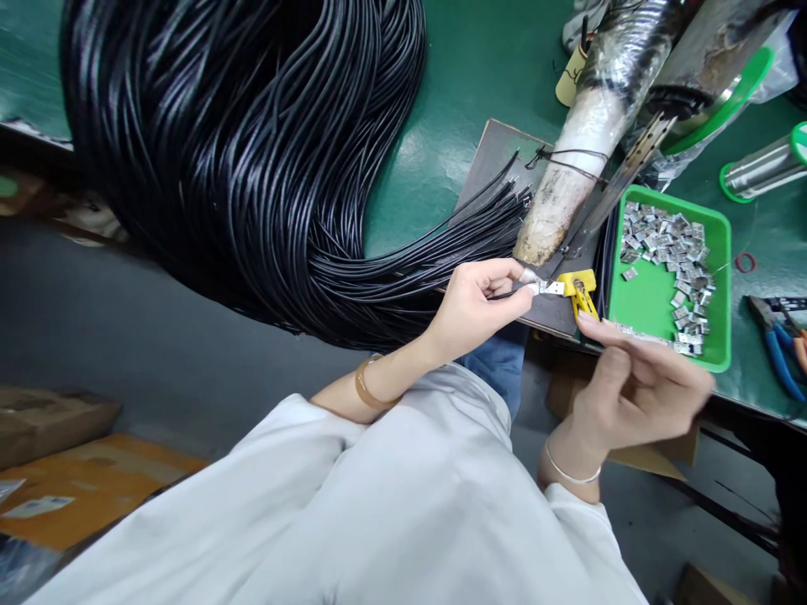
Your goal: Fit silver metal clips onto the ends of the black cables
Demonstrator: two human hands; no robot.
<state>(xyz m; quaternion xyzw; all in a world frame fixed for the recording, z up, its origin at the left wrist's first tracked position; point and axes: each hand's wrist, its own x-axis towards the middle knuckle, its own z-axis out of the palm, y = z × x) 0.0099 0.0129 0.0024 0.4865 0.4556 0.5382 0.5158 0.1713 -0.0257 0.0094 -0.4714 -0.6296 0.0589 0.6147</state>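
Note:
At the edge of the bench, my left hand (482,302) is closed, pinching the end of a black cable and a silver USB plug (551,287) between thumb and fingertips. The plug points at a yellow clip (578,286) and meets or nearly meets its jaw. My right hand (643,378) is slightly blurred, with its index finger stretched to the lower arm of the clip. Its other fingers are loosely bent, and I see nothing held in them. A grey board (504,155) lies beneath the clip and the stripped cable ends.
A thick bundle of black cables (252,151) covers the left of the green bench (454,50). Right of the clip stands a green tray (649,307) with many metal plug shells. A wrapped tube (567,160), solder spool (766,164) and blue-handled pliers (778,361) are nearby.

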